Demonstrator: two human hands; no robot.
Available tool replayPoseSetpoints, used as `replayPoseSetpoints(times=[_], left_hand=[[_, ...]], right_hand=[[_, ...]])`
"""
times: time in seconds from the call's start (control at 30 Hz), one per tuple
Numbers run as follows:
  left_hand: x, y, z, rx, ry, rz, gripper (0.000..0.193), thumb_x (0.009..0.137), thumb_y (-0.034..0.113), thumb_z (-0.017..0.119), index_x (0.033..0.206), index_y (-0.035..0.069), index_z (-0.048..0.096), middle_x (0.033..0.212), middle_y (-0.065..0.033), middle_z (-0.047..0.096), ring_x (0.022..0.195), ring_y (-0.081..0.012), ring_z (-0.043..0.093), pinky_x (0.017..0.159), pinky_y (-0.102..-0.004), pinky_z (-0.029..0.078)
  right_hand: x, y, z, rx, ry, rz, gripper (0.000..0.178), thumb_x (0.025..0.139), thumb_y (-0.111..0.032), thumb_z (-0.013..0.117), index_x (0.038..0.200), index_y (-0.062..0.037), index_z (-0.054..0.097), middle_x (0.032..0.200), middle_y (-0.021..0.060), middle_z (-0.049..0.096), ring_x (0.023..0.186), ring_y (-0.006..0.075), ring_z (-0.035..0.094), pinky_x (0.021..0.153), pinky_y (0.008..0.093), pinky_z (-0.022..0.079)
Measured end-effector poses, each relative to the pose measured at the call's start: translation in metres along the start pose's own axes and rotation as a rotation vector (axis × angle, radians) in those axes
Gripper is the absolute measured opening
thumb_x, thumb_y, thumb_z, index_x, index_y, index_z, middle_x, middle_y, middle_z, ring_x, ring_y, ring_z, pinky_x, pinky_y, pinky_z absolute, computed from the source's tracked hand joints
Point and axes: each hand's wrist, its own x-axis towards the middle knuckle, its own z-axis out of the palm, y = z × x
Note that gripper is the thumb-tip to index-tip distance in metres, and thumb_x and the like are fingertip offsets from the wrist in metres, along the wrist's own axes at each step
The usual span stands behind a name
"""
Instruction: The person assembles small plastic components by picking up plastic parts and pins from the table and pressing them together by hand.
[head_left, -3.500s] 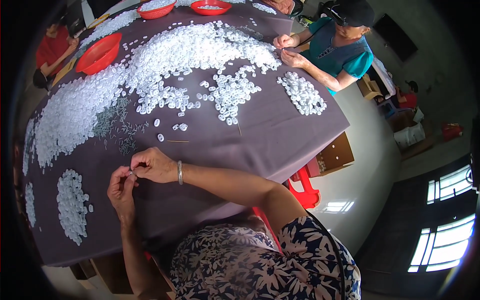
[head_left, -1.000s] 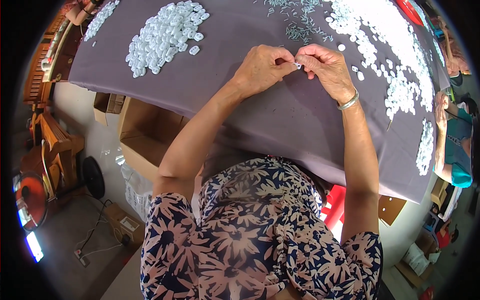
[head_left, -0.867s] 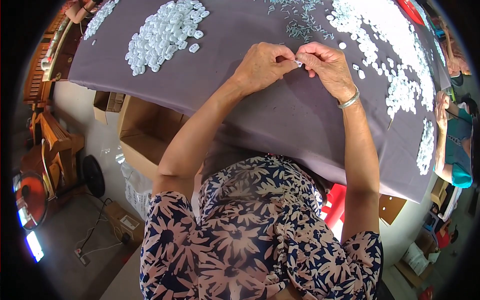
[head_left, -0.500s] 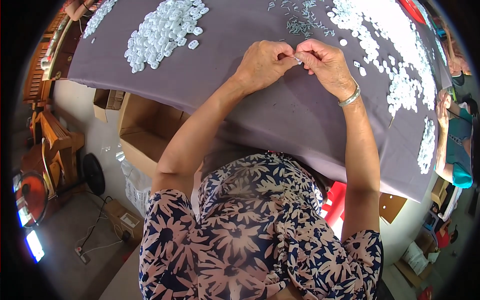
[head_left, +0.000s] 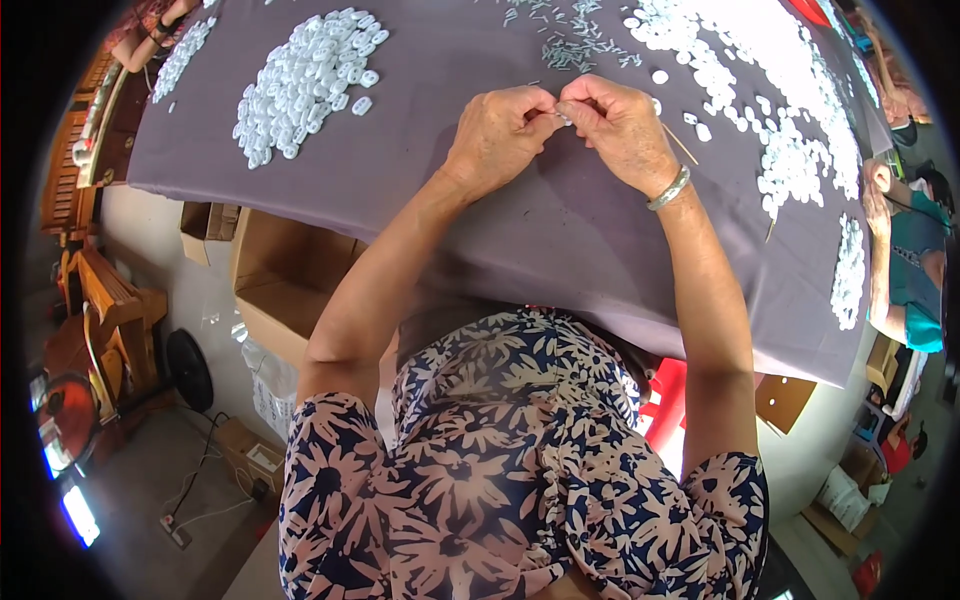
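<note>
Above the dark cloth-covered table (head_left: 560,215) my two hands meet, fingertips almost touching. A tiny white plastic piece (head_left: 567,122) shows between them, mostly hidden by the fingers. My left hand (head_left: 500,135) pinches at its left side, thumb and forefinger together. My right hand (head_left: 622,128), a bangle on its wrist, is closed in a pinch on the same piece. Just beyond the hands lie many small grey pins (head_left: 575,50). A thin tan stick (head_left: 681,145) shows beside my right hand; whether it is held or lying there I cannot tell.
A heap of white oval pieces (head_left: 305,85) lies at the far left. More white pieces (head_left: 795,165) spread along the right, with another thin stick (head_left: 771,226) by them. Left below the table edge stands a cardboard box (head_left: 285,270). A co-worker's arm (head_left: 880,245) rests at the right edge.
The view has shifted slightly, so hands and heaps sit a little further left. The hands keep their pinch. A thin stick now shows beside my right hand where none was visible before.
</note>
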Motion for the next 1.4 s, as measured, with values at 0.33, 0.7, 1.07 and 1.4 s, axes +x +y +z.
replayPoseSetpoints(times=[0.33, 0.7, 1.07, 1.4], left_hand=[[0.0, -0.003, -0.005, -0.078, -0.052, -0.001, 0.012, 0.085, 0.013, 0.065, 0.086, 0.001, 0.065, 0.068, -0.004, 0.062, 0.059, -0.0111, 0.059, 0.057, -0.0276, 0.051], [0.0, -0.001, -0.005, -0.059, -0.055, -0.02, 0.011, 0.085, 0.015, 0.065, 0.085, 0.004, 0.065, 0.066, -0.002, 0.061, 0.058, -0.0111, 0.058, 0.058, -0.027, 0.049], [0.0, -0.005, -0.004, -0.025, -0.061, -0.006, 0.014, 0.087, 0.015, 0.065, 0.087, 0.001, 0.064, 0.074, 0.0011, 0.059, 0.061, -0.0072, 0.052, 0.058, -0.0238, 0.047], [0.002, -0.008, -0.002, 0.049, -0.04, 0.045, 0.016, 0.087, 0.016, 0.065, 0.088, 0.001, 0.064, 0.077, -0.0005, 0.062, 0.062, -0.0083, 0.054, 0.058, -0.0251, 0.048]], right_hand=[[0.003, 0.012, -0.028, 0.18, 0.132, -0.078, 0.01, 0.089, -0.008, 0.063, 0.097, -0.005, 0.068, 0.082, -0.003, 0.064, 0.072, 0.0037, 0.056, 0.061, 0.0201, 0.046], [-0.002, 0.026, -0.087, -0.392, 0.085, 0.112, 0.011, 0.08, -0.013, 0.07, 0.083, -0.0033, 0.066, 0.068, -0.0015, 0.061, 0.063, 0.0056, 0.052, 0.06, 0.0228, 0.044], [-0.001, 0.029, -0.069, -0.544, 0.062, -0.038, 0.01, 0.073, -0.007, 0.066, 0.079, -0.0005, 0.06, 0.068, 0.0066, 0.059, 0.061, 0.0167, 0.057, 0.059, 0.0291, 0.047], [-0.001, 0.028, -0.052, -0.866, 0.163, -0.126, 0.011, 0.071, -0.003, 0.06, 0.081, -0.0004, 0.06, 0.079, 0.0103, 0.062, 0.07, 0.0305, 0.062, 0.064, 0.0386, 0.051]])
